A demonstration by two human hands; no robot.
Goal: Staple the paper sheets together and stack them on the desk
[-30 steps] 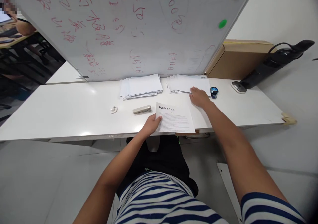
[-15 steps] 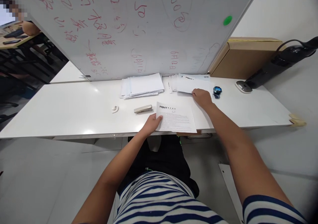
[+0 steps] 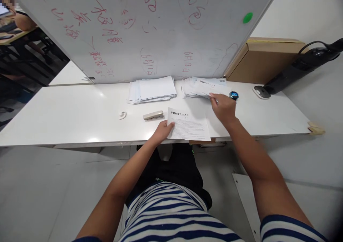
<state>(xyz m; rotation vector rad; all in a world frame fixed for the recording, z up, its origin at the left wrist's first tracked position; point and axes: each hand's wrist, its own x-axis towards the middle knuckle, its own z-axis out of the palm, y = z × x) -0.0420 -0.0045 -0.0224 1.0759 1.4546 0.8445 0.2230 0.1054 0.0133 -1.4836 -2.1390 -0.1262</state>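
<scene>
My left hand (image 3: 164, 131) pinches the left edge of a printed sheet (image 3: 189, 126) headed PONY, thumb on top, at the front edge of the desk. My right hand (image 3: 223, 107) grips the near edge of another paper sheet (image 3: 207, 87), lifting that edge off the right-hand paper stack (image 3: 189, 90); the sheet bends slightly. Left of the printed sheet lies a beige stapler (image 3: 153, 115). Behind it sits a second stack of papers (image 3: 157, 88), blank side up on top. A digital watch (image 3: 234, 95) lies just beyond my right hand, partly covered by it.
A whiteboard (image 3: 160, 31) with red writing stands along the back of the white desk (image 3: 66, 117). A small white earpiece (image 3: 122, 115) lies left of the stapler. At the right are a cardboard box (image 3: 273, 61), a computer mouse (image 3: 261, 92) and a black bottle (image 3: 297, 68).
My right hand has raised the near edge of the top sheet from the right stack and turned, moving slightly right. My left hand keeps its hold on the printed sheet.
</scene>
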